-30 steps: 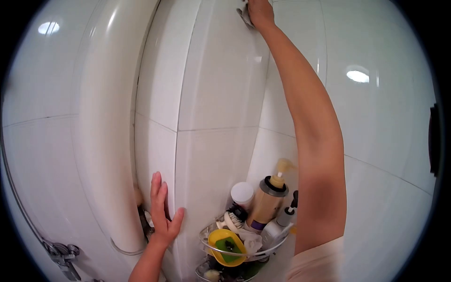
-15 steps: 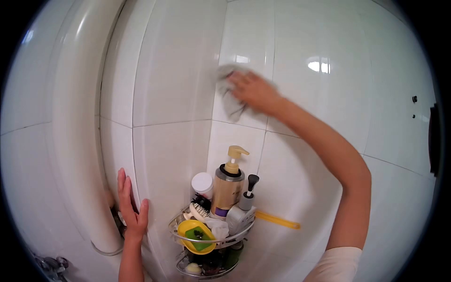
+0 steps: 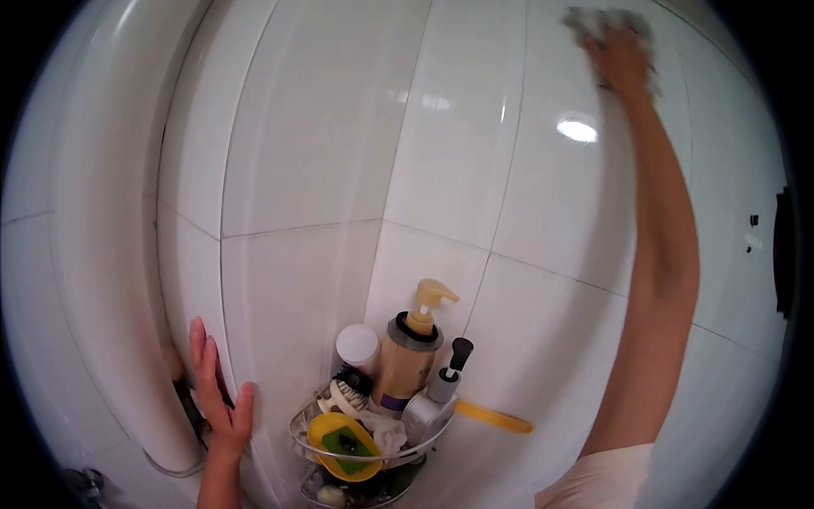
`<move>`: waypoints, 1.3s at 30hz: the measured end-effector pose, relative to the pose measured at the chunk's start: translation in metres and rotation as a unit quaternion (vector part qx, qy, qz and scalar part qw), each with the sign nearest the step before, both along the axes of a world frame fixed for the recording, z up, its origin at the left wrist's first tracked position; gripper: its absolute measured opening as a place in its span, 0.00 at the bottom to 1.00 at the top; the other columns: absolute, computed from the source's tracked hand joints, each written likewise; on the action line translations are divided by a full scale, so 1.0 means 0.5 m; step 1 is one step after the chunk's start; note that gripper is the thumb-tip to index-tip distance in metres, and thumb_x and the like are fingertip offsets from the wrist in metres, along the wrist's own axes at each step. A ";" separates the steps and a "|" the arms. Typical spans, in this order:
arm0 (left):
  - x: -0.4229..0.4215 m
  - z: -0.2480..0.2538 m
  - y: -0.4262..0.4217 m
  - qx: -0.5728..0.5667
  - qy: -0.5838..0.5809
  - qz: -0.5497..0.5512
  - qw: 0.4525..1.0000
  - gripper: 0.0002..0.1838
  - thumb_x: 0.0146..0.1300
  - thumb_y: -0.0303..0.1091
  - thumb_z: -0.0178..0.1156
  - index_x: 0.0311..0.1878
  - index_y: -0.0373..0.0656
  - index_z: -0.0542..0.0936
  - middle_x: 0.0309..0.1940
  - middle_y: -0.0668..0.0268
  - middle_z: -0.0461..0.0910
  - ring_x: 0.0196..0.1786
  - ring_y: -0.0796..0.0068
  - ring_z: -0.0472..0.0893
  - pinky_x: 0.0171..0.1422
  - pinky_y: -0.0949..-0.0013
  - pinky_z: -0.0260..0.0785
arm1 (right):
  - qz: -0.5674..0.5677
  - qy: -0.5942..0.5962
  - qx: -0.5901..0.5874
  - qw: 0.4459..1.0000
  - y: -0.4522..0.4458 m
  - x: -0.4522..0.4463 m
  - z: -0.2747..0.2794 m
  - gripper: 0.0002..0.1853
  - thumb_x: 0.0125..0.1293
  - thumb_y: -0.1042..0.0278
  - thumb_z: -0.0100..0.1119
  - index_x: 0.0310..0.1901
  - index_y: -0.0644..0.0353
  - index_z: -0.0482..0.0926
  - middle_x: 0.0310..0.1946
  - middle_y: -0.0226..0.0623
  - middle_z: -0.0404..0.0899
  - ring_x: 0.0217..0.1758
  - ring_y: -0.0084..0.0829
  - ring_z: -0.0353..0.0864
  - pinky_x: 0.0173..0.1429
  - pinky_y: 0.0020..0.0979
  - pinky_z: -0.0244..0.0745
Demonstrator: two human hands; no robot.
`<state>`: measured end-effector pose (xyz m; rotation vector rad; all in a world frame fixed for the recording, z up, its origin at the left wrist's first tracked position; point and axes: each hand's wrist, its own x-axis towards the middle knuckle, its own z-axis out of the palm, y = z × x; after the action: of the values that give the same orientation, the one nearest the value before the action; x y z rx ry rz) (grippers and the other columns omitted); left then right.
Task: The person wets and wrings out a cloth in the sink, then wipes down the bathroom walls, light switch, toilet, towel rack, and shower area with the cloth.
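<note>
High on the white tiled wall (image 3: 560,204), my right hand (image 3: 623,64) presses a grey cloth (image 3: 587,20) flat against the tiles, arm stretched upward. The cloth is bunched under my fingers and partly hidden by them. Down at the left, my left hand (image 3: 222,407) rests with fingers extended and thumb apart against the tiled corner edge, holding nothing. A wire corner shelf (image 3: 295,437) stands to its right, carrying a tan pump bottle (image 3: 403,365), a grey pump bottle (image 3: 426,416), a white-lidded jar (image 3: 357,346), a brush (image 3: 346,397) and a yellow soap dish (image 3: 318,433).
A thick pale pipe (image 3: 106,229) runs down the left side. From the shelf a yellow handle (image 3: 496,416) sticks out to the right. A dark fixture (image 3: 784,254) is at the right edge, and a metal tap (image 3: 85,485) sits at bottom left.
My right hand has swept the cloth from near the wall corner up and to the right. My left hand stays at the corner edge; the view has shifted slightly.
</note>
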<state>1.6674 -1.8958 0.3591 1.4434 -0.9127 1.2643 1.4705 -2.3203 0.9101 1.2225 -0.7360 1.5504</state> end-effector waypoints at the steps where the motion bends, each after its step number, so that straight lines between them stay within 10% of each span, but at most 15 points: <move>1: -0.002 -0.002 0.001 0.001 0.000 0.007 1.000 0.35 0.64 0.39 0.53 0.72 0.36 0.58 0.74 0.47 0.52 0.76 0.50 0.53 0.77 0.53 0.42 | -0.004 0.044 0.015 0.999 0.055 0.072 -0.027 0.33 0.67 0.37 0.47 0.69 0.44 0.65 0.69 0.43 0.62 0.71 0.45 0.62 0.67 0.53 0.62; 2: -0.002 -0.001 0.003 0.003 0.001 0.012 1.000 0.35 0.64 0.39 0.53 0.72 0.36 0.58 0.74 0.47 0.52 0.76 0.50 0.53 0.78 0.53 0.42 | 0.183 0.097 0.020 0.978 0.120 0.062 -0.093 0.28 0.65 0.49 0.55 0.60 0.60 0.70 0.58 0.55 0.71 0.63 0.52 0.69 0.66 0.50 0.60; 5: 0.000 0.001 0.001 0.001 -0.001 0.013 1.000 0.35 0.64 0.39 0.53 0.72 0.36 0.58 0.74 0.47 0.53 0.76 0.51 0.53 0.78 0.53 0.42 | 0.135 0.249 -0.052 0.958 0.108 0.219 -0.155 0.42 0.63 0.35 0.53 0.73 0.50 0.57 0.76 0.43 0.49 0.79 0.48 0.42 0.78 0.53 0.35; 6: 0.003 0.003 -0.001 -0.001 -0.005 0.011 1.000 0.34 0.64 0.39 0.53 0.72 0.36 0.58 0.74 0.47 0.53 0.76 0.51 0.53 0.78 0.53 0.42 | 0.114 0.305 -0.196 0.925 0.122 0.271 -0.238 0.29 0.67 0.39 0.48 0.66 0.44 0.70 0.69 0.38 0.65 0.72 0.43 0.60 0.71 0.52 0.54; 13: -0.017 0.017 -0.009 -0.014 -0.028 0.000 0.999 0.31 0.64 0.26 0.51 0.71 0.35 0.60 0.73 0.49 0.57 0.76 0.54 0.56 0.78 0.56 0.44 | 0.184 0.449 -0.098 0.869 0.115 0.135 -0.593 0.37 0.55 0.55 0.69 0.67 0.41 0.66 0.72 0.32 0.57 0.76 0.40 0.53 0.76 0.49 0.50; 21: -0.116 -0.081 -0.021 -0.092 -0.028 0.062 0.993 0.23 0.71 0.26 0.45 0.68 0.29 0.63 0.68 0.48 0.65 0.70 0.56 0.66 0.76 0.57 0.52 | 0.214 0.440 -0.021 0.872 0.062 -0.003 -0.831 0.43 0.43 0.59 0.73 0.66 0.41 0.67 0.73 0.32 0.58 0.76 0.39 0.54 0.75 0.51 0.49; 25: -0.197 -0.249 -0.109 -0.167 -0.043 -0.192 0.966 0.22 0.68 0.34 0.50 0.59 0.29 0.70 0.61 0.44 0.70 0.62 0.41 0.71 0.69 0.43 0.59 | 0.220 0.455 0.016 0.863 0.053 -0.081 -0.931 0.42 0.40 0.59 0.73 0.64 0.39 0.71 0.71 0.31 0.62 0.75 0.38 0.57 0.76 0.49 0.47; 29: -0.327 -0.243 -0.208 0.116 -0.007 -0.299 0.947 0.12 0.65 0.27 0.51 0.50 0.34 0.72 0.58 0.44 0.73 0.60 0.38 0.73 0.67 0.39 0.61 | 0.139 0.401 0.017 0.905 -0.039 -0.252 -0.933 0.42 0.39 0.61 0.73 0.64 0.36 0.72 0.70 0.30 0.63 0.74 0.37 0.60 0.77 0.51 0.43; 35: -0.388 -0.213 -0.344 0.111 -0.003 -0.403 0.908 0.13 0.62 0.20 0.53 0.51 0.35 0.72 0.54 0.48 0.77 0.59 0.41 0.75 0.67 0.42 0.62 | 0.210 0.099 0.037 0.972 -0.081 -0.284 -0.887 0.40 0.40 0.65 0.71 0.62 0.43 0.73 0.70 0.42 0.62 0.75 0.48 0.55 0.73 0.62 0.44; 39: -0.425 -0.165 -0.447 0.128 -0.083 -0.416 0.897 0.16 0.64 0.21 0.53 0.55 0.32 0.73 0.56 0.47 0.76 0.60 0.44 0.75 0.67 0.47 0.63 | 0.217 0.194 -0.018 0.957 -0.075 -0.214 -0.967 0.36 0.44 0.65 0.67 0.61 0.39 0.74 0.70 0.40 0.61 0.74 0.50 0.55 0.72 0.65 0.44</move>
<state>1.4551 -2.1193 0.2768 0.9379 -1.6369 0.6279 1.3636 -2.3579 0.4267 1.6772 -0.1866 1.5843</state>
